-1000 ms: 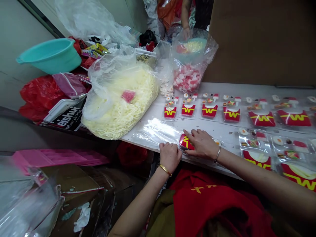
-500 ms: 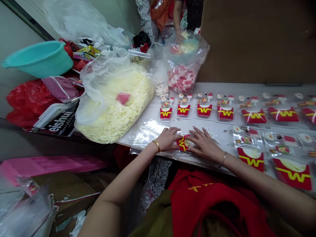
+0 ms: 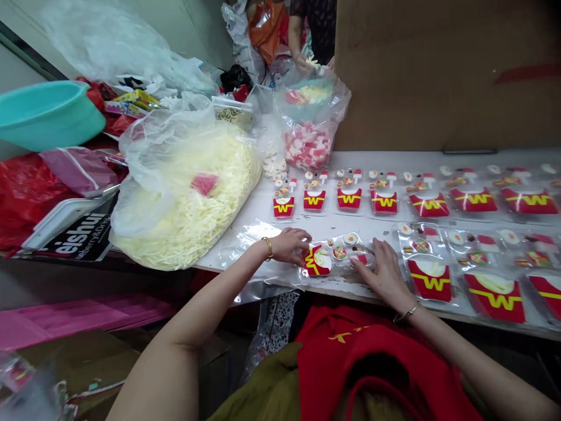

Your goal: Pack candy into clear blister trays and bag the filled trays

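A clear plastic toy packet [image 3: 326, 257] lies sideways near the table's front edge, with a red french-fry box piece bearing a yellow W at its left end and small toy foods at its right. My left hand [image 3: 291, 245] has its fingers curled on the left end of this packet. At the other end, my right hand [image 3: 385, 272] grips it, thumb on top by the pink-and-white piece and fingers along the far edge. Clear plastic sleeves [image 3: 245, 240] lie under and beside my left forearm.
Filled packets [image 3: 385, 202] line the table's back, and more [image 3: 429, 280] lie at right. A large bag of pale yellow strips [image 3: 197, 216] stands left, behind it a turquoise basin [image 3: 48, 117]. A co-worker's hand [image 3: 304, 63] is above a bag of pink-and-white pieces [image 3: 309, 146].
My hands have moved apart toward the packet's two ends, uncovering the toy foods. The right hand slid rightward. The co-worker's hand has lifted pale strips from the basin. The whole view has shifted slightly.
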A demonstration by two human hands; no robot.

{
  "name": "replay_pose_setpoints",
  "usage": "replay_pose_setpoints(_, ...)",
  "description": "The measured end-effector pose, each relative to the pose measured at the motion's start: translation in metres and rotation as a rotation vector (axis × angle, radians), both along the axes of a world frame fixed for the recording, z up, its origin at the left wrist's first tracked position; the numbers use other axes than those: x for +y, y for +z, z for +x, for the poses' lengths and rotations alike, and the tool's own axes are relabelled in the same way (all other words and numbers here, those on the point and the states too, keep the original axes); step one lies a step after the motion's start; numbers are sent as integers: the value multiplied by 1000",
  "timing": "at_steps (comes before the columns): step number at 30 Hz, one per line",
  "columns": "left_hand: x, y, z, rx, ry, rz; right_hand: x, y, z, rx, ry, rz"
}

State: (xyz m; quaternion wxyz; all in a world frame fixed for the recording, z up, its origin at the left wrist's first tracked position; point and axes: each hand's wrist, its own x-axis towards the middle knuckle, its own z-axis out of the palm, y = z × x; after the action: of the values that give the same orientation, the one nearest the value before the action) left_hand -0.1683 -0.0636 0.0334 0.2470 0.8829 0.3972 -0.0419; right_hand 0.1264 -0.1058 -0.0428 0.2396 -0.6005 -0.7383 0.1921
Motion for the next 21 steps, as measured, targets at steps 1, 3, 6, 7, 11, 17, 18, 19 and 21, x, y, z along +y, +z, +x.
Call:
replay_pose_setpoints(1,0,-1,-3,-28,5,-18,-3,-3,1,27,5,-2)
replay_pose_setpoints(3,0,-3,-4,-109,23,-29,-3,-4,-2,94,24,17)
replay_pose_setpoints(6,1,-3,6,-259,76,-29,2,3,-9,192,48,44)
replay_pose_setpoints(7,2,-3,13,-301,93,-36,3,5,-12,212,66,40)
replay_pose_setpoints(11,13,-8,41,-437,135,-49,1,12,-24,172,192,28)
replay_pose_setpoints(17,20,4,24,-563,311,70,-4,5,-37,23,182,82)
replay_pose_setpoints(18,16,10,13,-522,297,72,-3,3,-37,14,194,81)
replay_pose_setpoints(19,11,16,2,-452,266,63,-2,2,-37,6,204,80)
replay_pose_setpoints(21,-4,24,-20,-258,200,29,2,-2,-35,-9,213,78)
